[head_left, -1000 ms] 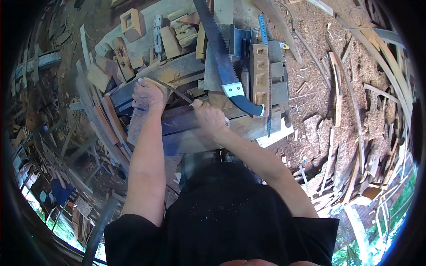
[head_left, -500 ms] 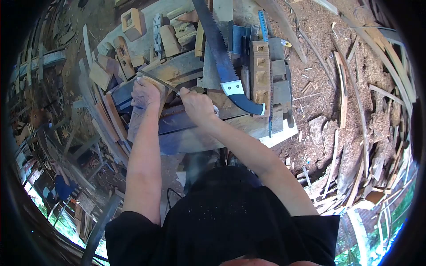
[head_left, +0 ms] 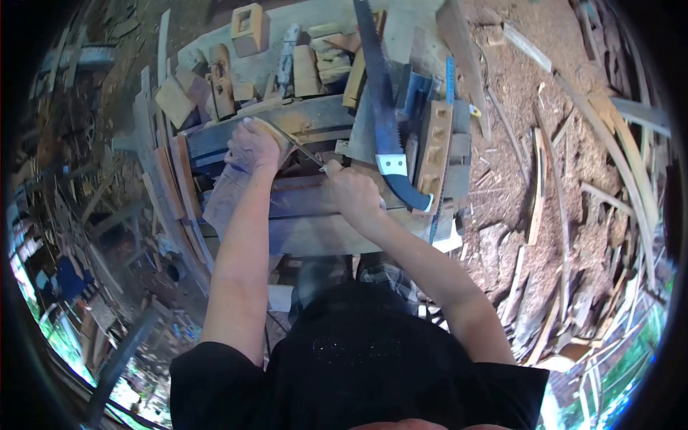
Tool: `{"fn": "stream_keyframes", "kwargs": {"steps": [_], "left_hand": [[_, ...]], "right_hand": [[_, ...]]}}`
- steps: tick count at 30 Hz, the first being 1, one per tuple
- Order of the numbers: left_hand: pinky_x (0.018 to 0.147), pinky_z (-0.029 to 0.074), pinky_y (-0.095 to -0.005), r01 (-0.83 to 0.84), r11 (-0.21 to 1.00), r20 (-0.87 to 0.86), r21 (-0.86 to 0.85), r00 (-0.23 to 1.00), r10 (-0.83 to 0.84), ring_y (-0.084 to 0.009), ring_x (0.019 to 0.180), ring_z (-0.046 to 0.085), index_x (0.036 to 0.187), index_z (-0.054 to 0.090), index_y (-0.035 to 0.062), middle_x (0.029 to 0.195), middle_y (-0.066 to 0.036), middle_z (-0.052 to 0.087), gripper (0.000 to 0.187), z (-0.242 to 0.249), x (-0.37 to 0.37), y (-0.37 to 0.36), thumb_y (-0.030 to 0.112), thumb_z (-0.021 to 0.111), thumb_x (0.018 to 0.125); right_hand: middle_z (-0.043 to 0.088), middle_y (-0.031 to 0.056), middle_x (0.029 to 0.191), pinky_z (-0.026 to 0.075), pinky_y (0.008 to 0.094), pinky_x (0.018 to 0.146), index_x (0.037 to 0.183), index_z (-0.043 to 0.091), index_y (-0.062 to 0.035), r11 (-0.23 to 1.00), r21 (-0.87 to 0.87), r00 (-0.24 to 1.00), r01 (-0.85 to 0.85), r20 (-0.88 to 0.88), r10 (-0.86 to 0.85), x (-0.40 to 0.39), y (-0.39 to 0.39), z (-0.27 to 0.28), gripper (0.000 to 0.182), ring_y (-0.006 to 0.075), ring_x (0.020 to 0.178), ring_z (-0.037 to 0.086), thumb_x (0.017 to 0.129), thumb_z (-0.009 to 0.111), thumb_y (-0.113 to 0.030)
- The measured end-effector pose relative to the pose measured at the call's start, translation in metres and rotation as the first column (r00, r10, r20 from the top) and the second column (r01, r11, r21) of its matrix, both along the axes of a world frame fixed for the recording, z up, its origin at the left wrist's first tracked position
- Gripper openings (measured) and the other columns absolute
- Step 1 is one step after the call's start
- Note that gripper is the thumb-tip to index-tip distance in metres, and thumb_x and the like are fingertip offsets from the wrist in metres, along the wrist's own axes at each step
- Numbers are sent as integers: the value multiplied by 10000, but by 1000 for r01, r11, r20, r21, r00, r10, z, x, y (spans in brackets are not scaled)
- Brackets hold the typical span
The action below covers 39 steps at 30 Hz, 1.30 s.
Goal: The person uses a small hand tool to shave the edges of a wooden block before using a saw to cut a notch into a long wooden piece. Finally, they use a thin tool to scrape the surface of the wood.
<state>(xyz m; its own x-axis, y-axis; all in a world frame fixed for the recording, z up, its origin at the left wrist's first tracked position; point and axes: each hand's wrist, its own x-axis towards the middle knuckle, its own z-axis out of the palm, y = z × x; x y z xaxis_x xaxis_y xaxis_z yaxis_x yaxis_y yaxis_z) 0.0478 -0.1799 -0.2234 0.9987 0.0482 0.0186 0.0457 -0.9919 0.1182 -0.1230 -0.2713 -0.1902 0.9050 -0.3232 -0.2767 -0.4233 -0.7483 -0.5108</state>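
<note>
- While the left hand (head_left: 252,147) clenches a wood piece (head_left: 284,146) over the workbench (head_left: 301,235), the right hand (head_left: 352,193) grips a thin tool (head_left: 307,152), its shaft reaching the wood's edge.
- Beside a notched block (head_left: 434,154), a handsaw (head_left: 388,129) lies beyond the right hand.

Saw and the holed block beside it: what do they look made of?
Saw blade: dull metal, likely steel, thin with a toothed edge. Handle: matte black, perhaps rubber or plastic, smoothly curved. Holed block: wood, seemingly unvarnished, tan without gloss.
</note>
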Motion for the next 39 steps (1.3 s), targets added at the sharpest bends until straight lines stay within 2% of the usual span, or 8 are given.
{"fn": "stream_keyframes", "kwargs": {"steps": [8,13,19,21,24,27,33,39], "left_hand": [[883,336,-485,23,1000,73,-1,997,-23,-305,975,564,960,647,81,994,-127,644,397,0,1,0,344,350,946],[880,334,-483,14,1000,66,-27,998,-12,-293,971,560,961,646,96,984,-113,639,378,-2,0,3,336,355,943],[898,320,-483,8,1000,36,-27,999,-7,-284,1002,551,1016,630,105,1017,-103,630,383,4,6,1,340,334,958],[919,311,-491,-31,999,-57,-18,998,30,-284,1033,545,1062,618,109,1064,-101,624,411,4,2,-1,359,304,972],[877,328,-467,32,997,89,-67,996,-26,-276,955,558,942,635,98,955,-100,638,342,0,2,3,315,370,944],[874,328,-462,42,998,136,-55,990,-35,-273,948,557,944,635,96,948,-96,637,343,-4,-5,4,318,374,943],[911,313,-500,-9,999,-69,-40,998,6,-276,1054,536,1056,616,119,1063,-99,624,398,7,-1,4,355,308,971],[895,318,-469,11,998,83,-66,997,-6,-266,981,546,959,640,108,988,-98,634,355,3,6,0,330,363,947]], "right_hand": [[662,159,718,561,354,539,902,535,-66,998,-61,997,-12,73,16,21,3,-4,44,251,653,695,871,531,-96],[664,173,724,563,391,567,897,532,-60,997,-37,993,-61,-103,57,21,5,6,34,282,677,695,869,518,-74],[662,144,688,546,378,481,856,520,-67,991,-100,995,-87,32,91,19,-1,11,51,274,596,686,876,523,-114],[659,142,675,540,375,459,857,519,-68,983,-141,982,-115,-166,91,8,-3,21,51,272,582,684,877,517,-115],[650,143,646,547,378,472,856,520,-68,981,-178,995,-75,-72,63,26,13,-11,50,271,594,687,873,525,-114],[649,154,643,551,399,490,854,519,-65,988,-140,996,-70,-72,61,15,5,-5,66,294,594,683,880,520,-125],[656,185,679,555,436,546,924,525,-26,995,-49,989,-86,-123,79,27,-1,9,96,346,631,677,882,507,-111],[661,214,735,549,468,574,998,530,-11,997,-23,995,-70,-67,68,44,0,5,148,384,678,672,909,494,-124]]}}
